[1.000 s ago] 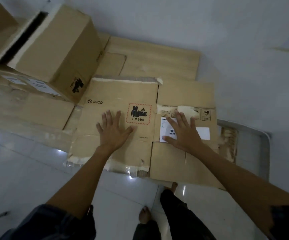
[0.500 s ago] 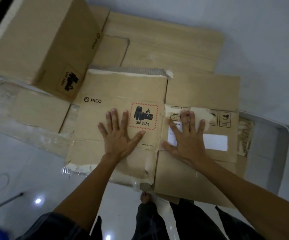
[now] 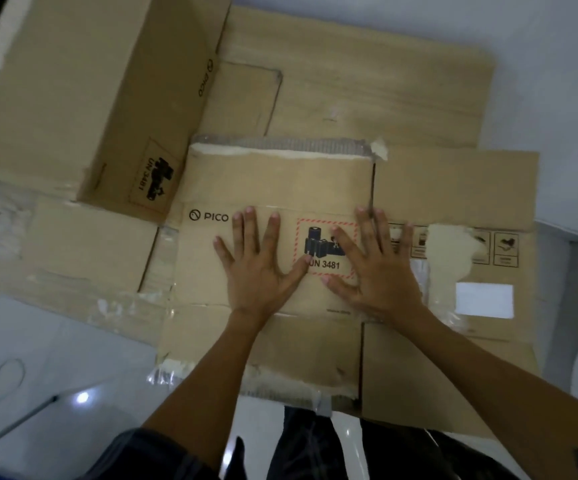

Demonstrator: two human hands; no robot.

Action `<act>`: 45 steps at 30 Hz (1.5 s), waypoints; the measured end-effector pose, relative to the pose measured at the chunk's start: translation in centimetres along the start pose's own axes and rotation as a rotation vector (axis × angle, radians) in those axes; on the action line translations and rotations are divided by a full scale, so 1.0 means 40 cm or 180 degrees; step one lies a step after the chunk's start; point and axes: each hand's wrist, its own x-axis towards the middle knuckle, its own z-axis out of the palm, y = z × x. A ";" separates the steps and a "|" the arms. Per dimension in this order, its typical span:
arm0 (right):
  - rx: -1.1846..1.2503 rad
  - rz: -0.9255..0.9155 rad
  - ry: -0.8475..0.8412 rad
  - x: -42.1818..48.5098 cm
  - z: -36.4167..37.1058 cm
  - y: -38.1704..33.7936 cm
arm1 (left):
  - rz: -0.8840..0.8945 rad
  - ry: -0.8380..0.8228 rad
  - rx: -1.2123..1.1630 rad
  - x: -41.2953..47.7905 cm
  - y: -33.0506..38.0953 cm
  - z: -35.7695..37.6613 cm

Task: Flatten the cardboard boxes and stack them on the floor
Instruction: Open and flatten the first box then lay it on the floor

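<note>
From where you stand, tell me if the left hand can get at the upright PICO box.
Probably yes. The left hand lies flat on the flattened box, holding nothing, and the upright PICO box stands just beyond, nothing between.

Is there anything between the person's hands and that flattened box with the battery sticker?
Nothing visible. The left hand and right hand both lie palm-down, fingers spread, directly on the flattened box. The right hand partly covers its battery sticker. The box already rests on other flattened cardboard.
</note>
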 end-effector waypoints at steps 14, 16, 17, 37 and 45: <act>0.0617 0.2518 0.0581 -0.177 -0.058 0.165 | -0.1506 0.0620 -0.0934 -0.052 -0.133 -0.065; 0.1091 0.3141 0.0664 -0.223 -0.074 0.198 | -0.2098 0.0587 -0.1064 -0.059 -0.148 -0.086; 0.1593 0.3344 0.0753 -0.241 -0.079 0.213 | -0.2171 0.0558 -0.1064 -0.063 -0.149 -0.096; 0.4462 0.3458 0.1710 -1.022 -0.199 0.218 | -0.0742 0.0914 -0.1284 -0.305 0.319 -0.315; 0.4828 0.4157 0.2046 -1.254 -0.049 0.282 | -0.0002 0.0721 -0.0893 -0.406 0.651 -0.342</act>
